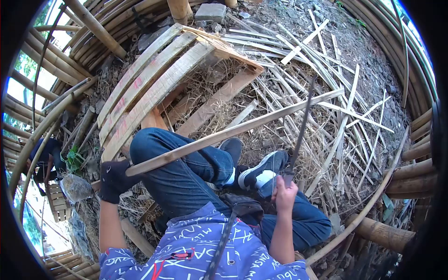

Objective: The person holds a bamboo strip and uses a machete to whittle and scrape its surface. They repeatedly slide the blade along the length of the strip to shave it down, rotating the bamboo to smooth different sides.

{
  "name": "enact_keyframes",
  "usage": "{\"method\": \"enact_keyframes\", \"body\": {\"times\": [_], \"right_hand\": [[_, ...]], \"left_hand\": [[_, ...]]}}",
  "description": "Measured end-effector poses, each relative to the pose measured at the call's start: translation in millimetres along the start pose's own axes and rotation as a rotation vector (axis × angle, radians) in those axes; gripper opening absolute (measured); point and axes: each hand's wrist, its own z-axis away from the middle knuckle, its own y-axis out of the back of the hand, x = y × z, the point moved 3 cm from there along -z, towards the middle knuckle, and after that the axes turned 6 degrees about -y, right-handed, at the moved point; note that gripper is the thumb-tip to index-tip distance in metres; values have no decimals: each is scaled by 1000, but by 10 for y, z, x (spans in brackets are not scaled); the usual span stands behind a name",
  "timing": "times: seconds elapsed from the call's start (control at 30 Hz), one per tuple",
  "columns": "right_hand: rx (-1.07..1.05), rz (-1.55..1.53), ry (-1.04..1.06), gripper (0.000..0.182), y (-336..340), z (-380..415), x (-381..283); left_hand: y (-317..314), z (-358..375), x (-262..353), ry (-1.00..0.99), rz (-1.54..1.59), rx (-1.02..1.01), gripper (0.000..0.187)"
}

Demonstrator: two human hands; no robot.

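My left hand (115, 182), in a black glove, is closed at the near end of a long bamboo strip (233, 128). The strip slants up to the right, crossing over my bent knee and the scattered slivers beyond. In my bare right hand (284, 195) is the handle of a machete (302, 126), fingers wrapped round it. Its long dark blade points up and away, overlapping the strip toward its far end in this view. My legs in jeans (186, 163) are folded on the ground beneath.
A broken wooden pallet (154, 77) lies ahead to the left. Split bamboo slivers (340, 126) litter the ground ahead and right. Bamboo poles (387, 233) stand and lie around the edges. Another person (45, 158) is at the far left, near a plastic bag (76, 188).
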Motion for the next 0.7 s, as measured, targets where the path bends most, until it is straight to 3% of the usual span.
{"method": "enact_keyframes", "body": {"times": [0.03,0.13,0.4,0.43,0.53,0.57,0.67,0.7], "right_hand": [[39,-50,8,34,-3,-28,-51],[124,-155,24,34,80,-81,-239],[141,-279,95,20,225,58,-516],[120,-316,83,15,183,85,-562],[-50,-337,98,12,18,132,-590],[-130,-304,103,11,-86,184,-639],[-313,-258,-15,9,-345,330,-591],[-371,-219,-55,9,-411,384,-572]], "left_hand": [[-39,51,-63,-22,-14,62,52],[-106,136,-180,21,11,105,56],[-481,160,-324,127,148,58,52],[-468,161,-304,147,86,-36,50],[-529,220,-237,182,204,12,50],[-465,217,-157,200,223,-42,38],[-591,301,-136,240,358,93,53],[-523,289,-77,242,343,38,50]]}}
